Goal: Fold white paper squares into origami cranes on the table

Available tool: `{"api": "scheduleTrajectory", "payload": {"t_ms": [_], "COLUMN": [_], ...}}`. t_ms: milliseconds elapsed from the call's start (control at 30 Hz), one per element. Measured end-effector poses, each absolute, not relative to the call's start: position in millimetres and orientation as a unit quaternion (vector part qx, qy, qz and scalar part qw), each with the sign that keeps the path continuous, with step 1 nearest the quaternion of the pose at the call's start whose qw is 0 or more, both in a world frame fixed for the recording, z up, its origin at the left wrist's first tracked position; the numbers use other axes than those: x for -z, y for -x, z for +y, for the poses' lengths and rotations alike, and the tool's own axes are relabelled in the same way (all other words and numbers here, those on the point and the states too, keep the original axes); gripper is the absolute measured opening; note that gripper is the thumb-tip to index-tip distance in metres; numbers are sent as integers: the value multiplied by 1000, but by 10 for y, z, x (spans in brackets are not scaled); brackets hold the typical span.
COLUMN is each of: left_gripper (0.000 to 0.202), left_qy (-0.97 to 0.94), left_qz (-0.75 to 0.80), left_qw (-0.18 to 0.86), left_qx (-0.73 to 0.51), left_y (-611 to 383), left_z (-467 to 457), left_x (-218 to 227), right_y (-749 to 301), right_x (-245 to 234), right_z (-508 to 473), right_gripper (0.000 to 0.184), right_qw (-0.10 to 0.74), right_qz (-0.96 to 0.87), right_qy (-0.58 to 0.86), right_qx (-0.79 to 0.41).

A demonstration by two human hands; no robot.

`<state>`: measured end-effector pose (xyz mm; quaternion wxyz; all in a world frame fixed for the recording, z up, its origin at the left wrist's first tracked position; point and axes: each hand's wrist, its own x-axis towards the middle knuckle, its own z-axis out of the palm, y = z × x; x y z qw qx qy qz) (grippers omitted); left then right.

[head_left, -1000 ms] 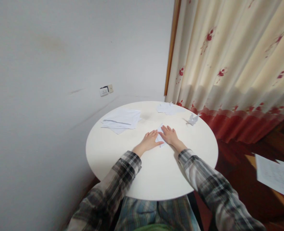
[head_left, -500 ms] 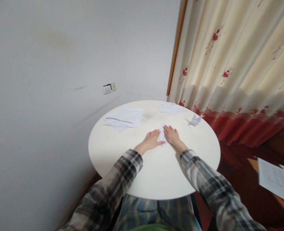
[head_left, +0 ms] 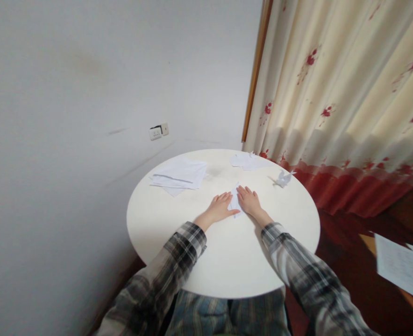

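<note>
A small folded piece of white paper (head_left: 235,201) lies flat on the round white table (head_left: 227,261), narrowing to a point at its far end. My left hand (head_left: 219,207) rests on its left side, fingers stretched out and thumb reaching across the near part. On the right edge lies my right hand (head_left: 249,199), flat with its fingers extended. Both hands press the paper from above and neither grips it. Parts of the paper are hidden under the fingers.
A stack of white sheets (head_left: 180,172) is at the table's back left. Toward the back right are more sheets (head_left: 246,162) and a folded paper bird (head_left: 284,178). A wall with a socket (head_left: 155,133) stands left, a curtain (head_left: 332,93) right. Papers (head_left: 399,266) lie lower right.
The whole view has shifted slightly, so the table sits a little lower. Both hands stay on the folded paper with hardly any movement.
</note>
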<state>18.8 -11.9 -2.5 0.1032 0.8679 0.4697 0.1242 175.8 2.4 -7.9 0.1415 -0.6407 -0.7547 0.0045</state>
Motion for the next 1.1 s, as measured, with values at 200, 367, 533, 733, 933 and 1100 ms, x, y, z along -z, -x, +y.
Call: {"api": "scheduleTrajectory", "payload": {"t_ms": [200, 367, 533, 733, 933, 1100], "left_gripper": [67, 67, 68, 69, 71, 73], "left_qy": [-867, -864, -867, -869, -869, -871], "left_qz": [472, 473, 471, 469, 472, 474], "left_qw": [103, 106, 100, 95, 89, 90], "left_qx": [-125, -132, -125, -122, -117, -91], "left_y": [-187, -182, -176, -172, -164, -168], "left_z": [-116, -123, -110, -90, -77, -102], "left_x": [34, 20, 41, 72, 90, 39], "right_y": [-1756, -1752, -1748, -1743, -1738, -1738], "right_x": [79, 75, 67, 64, 63, 76], "right_z": [25, 20, 13, 2, 3, 17], "right_gripper": [43, 43, 43, 43, 44, 44], "right_qw": [141, 145, 142, 148, 143, 137], "right_qz": [-753, -752, -754, -753, -756, -756], "right_qy": [642, 643, 641, 641, 639, 640], "right_qx": [-10, -17, -12, -10, -6, 4]}}
